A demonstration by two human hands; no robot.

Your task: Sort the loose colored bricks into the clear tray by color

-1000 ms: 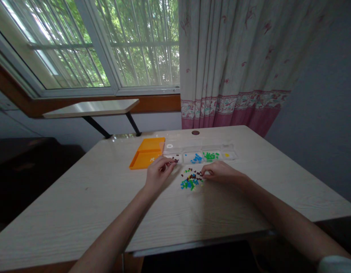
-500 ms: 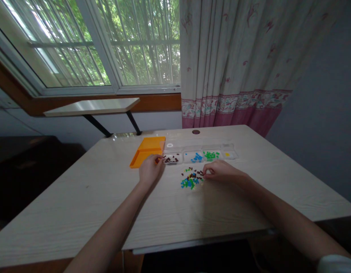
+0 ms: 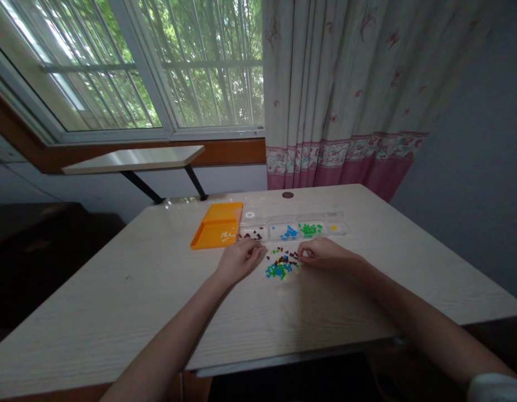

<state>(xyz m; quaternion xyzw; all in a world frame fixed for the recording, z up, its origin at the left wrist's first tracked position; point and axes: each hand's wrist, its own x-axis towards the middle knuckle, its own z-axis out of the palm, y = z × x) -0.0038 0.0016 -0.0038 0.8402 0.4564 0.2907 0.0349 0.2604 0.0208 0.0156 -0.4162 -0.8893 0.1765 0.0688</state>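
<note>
A loose pile of tiny blue, green, brown and yellow pieces lies on the table between my hands. My left hand is left of the pile, just in front of the clear tray; its fingers reach forward with thumb and index slightly apart, and nothing shows in them. At the pile's right edge, beside some brown pieces, my right hand keeps thumb and fingertips pinched together. What it holds, if anything, is too small to make out. Behind the pile, the clear compartment tray has brown, blue, green and yellow pieces in separate compartments.
An orange tray with pale pieces in its front part stands left of the clear tray. A raised shelf on black legs is at the back left. Behind the table are a window and a curtain.
My left hand has moved right and slightly nearer, from the brown compartment towards the pile, uncovering the pale pieces in the orange tray. The right hand stays almost still, pinched.
</note>
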